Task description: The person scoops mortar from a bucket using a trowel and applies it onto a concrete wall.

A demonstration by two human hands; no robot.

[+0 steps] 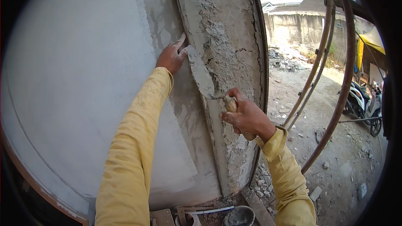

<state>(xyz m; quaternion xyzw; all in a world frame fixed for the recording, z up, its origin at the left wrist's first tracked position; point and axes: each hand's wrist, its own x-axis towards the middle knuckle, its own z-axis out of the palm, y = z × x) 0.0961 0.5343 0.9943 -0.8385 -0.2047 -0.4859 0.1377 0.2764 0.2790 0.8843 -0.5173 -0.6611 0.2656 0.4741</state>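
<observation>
Buckets (239,216) and scrap wood sat at the frame's bottom edge, by our yellow sleeves. Right of centre, our right hand (247,117) gripped the wooden handle of a trowel (201,74), its blade against the rough mortar on the wall corner (226,37). Higher, our left hand (171,56) pressed spread fingers on the smooth plaster. Beyond, at far right, stood a motorbike (362,100).

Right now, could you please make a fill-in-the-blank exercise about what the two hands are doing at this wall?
1. The right hand holds a trowel by its ____ handle.
2. The left hand rests flat against the ____.
3. Both sleeves are ____ in colour.
4. A bucket stands at the wall's ____.

Missing words: wooden; wall; yellow; foot
</observation>
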